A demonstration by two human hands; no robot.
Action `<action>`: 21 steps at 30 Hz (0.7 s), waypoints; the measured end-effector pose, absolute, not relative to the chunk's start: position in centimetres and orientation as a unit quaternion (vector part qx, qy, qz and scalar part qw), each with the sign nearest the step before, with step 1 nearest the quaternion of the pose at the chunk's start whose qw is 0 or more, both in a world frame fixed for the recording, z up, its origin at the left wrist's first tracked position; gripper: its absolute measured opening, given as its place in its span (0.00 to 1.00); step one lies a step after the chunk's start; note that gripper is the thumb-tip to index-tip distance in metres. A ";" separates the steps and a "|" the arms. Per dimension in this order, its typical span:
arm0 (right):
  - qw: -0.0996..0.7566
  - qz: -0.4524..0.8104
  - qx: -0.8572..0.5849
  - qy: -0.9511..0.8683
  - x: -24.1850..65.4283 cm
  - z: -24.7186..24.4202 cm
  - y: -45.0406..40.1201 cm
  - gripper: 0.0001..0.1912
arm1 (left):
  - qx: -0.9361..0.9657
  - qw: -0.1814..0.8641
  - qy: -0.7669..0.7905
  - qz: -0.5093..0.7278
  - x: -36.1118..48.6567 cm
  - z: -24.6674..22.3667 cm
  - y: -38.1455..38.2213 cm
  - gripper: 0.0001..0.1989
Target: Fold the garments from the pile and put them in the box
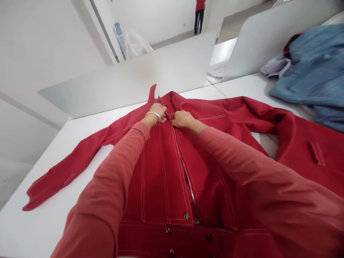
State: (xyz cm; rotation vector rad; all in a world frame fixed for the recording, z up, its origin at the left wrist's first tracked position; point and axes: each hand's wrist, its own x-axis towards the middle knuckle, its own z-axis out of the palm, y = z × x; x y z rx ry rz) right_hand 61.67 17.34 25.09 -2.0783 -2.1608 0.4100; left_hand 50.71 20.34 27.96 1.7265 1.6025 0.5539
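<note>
A red jacket point(153, 172) with white stitching lies spread on a white table point(88, 179), its sleeves out to both sides. Its front zipper point(188, 179) runs undone from near the collar point(177, 99) down to the waistband, where metal snap buttons show. Just below the collar, my left hand point(158, 111), with a bracelet at the wrist, pinches one front edge of the jacket. Close beside it, my right hand point(183, 119) is closed on the opposite front edge. Both hands' fingertips are partly hidden.
Behind the table's far edge stands a frosted divider point(134, 79). Blue denim garments point(317, 68) are heaped at the right, beside a pale cloth point(276, 66). A person point(199, 16) stands far back in the room. A clear plastic bag point(137, 43) is beyond the divider.
</note>
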 end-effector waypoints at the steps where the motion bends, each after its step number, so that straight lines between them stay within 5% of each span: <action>1: 0.061 0.138 -0.686 -0.712 61.8 25.1 17.3 0.20 | 0.677 0.342 0.624 0.187 50.7 27.0 20.2 0.06; 15: 0.051 0.121 -0.598 -0.790 62.6 24.8 16.0 0.12 | 0.807 0.173 0.549 0.131 46.9 26.8 15.4 0.07; 21: 0.056 0.115 -0.585 -0.801 62.9 25.3 14.5 0.13 | 0.930 0.140 0.338 0.021 45.4 27.6 6.2 0.08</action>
